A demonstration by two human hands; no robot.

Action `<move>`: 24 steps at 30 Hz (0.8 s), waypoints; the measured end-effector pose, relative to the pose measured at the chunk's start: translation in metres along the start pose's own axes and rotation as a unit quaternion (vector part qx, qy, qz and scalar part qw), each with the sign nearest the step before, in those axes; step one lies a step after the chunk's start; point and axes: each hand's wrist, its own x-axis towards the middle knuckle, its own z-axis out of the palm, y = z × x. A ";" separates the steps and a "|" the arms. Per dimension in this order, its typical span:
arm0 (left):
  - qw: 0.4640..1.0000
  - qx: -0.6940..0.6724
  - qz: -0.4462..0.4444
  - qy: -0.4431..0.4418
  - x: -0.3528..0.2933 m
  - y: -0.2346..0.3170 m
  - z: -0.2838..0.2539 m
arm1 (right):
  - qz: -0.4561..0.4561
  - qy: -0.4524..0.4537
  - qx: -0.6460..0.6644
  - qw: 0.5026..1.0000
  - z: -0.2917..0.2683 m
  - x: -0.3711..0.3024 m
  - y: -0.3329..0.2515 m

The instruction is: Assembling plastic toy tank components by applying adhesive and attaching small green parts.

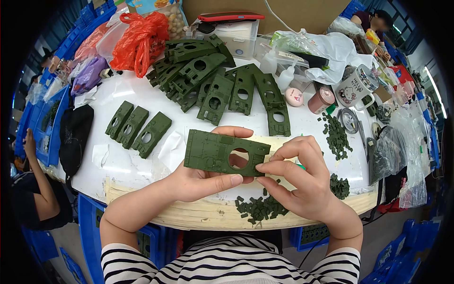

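My left hand (201, 182) grips a dark green plastic model tank hull (208, 152) from below, thumb along its near edge and fingers behind. The hull is a flat, long body with a round hole near its right end. At that end, my right hand (302, 177) has thumb and index finger pinched against the hull's corner; whatever lies between those fingertips is hidden. Beneath the right hand, a heap of small dark green plastic pieces (260, 209) lies by the table's near edge. Two more heaps of small pieces (336, 137) are farther right.
Three similar hulls (151, 135) lie at left, and several more are piled (215, 97) at the back. A red plastic bag (139, 40), white mug (354, 87), pink jar (321, 100), tape roll (349, 120) and tweezers (363, 137) surround the work area. Blue crates (90, 227) stand below.
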 end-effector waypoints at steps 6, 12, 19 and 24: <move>0.999 -0.036 0.007 -0.007 0.000 -0.002 -0.002 | -0.034 0.023 -0.032 0.999 0.003 0.000 0.001; 0.998 -0.051 0.011 -0.034 -0.002 0.002 -0.004 | -0.125 0.043 -0.117 0.984 0.003 -0.006 0.000; 0.996 -0.045 0.028 -0.074 0.000 0.002 -0.009 | -0.100 0.055 -0.068 0.991 0.001 -0.004 0.000; 0.996 -0.037 0.030 -0.074 -0.002 -0.002 -0.015 | -0.039 0.025 -0.064 0.997 0.001 0.000 -0.002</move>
